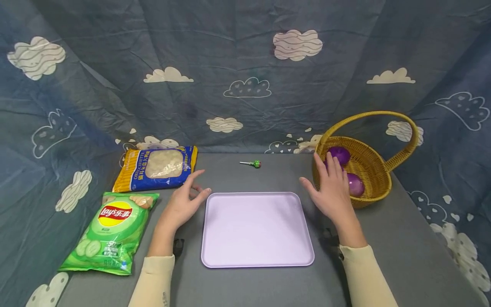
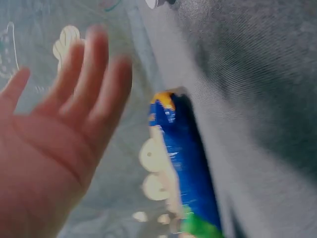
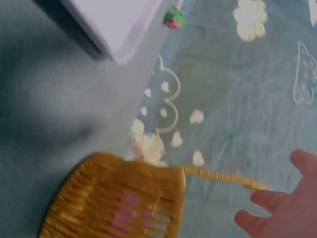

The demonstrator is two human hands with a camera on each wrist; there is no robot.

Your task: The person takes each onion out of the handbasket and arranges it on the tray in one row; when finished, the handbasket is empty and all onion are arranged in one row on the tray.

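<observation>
Dark blue-grey cloth (image 1: 245, 51), creased and printed with pale clouds, hangs behind and at both sides. Grey tabletop (image 1: 410, 251) below.

Wicker basket (image 1: 369, 166), golden brown with a tall arched handle, stands upright at the right, near the back edge. Pale lilac tray (image 1: 258, 230), rimmed, rounded corners, lies flat at centre, nearest the person. Green Lay's bag (image 1: 111, 236) lies face up at the far left. Blue and yellow orecchiette packet (image 1: 161, 166), with a clear window showing pale contents, lies behind the bag, left of the tray.

Cream sleeves (image 1: 154, 279) on both forearms. Left hand (image 1: 186, 204): between packet and tray corner, fingers loose and slightly bent, thumb apart, grasping nothing. Left wrist view has the fingers spread, blurred at the tips. Right hand (image 1: 331, 192): beside the basket, its fingertips overlapping the near rim in the head view; fingers extended, released, thumb out to the side. Right wrist view puts it apart from the wicker.

Two purple rounds (image 1: 356, 185) sit inside the basket, the rear one partly hidden by fingers. Smallest: lollipop (image 1: 256, 163), green and red wrapper, white stick pointing left, lying behind the tray.
</observation>
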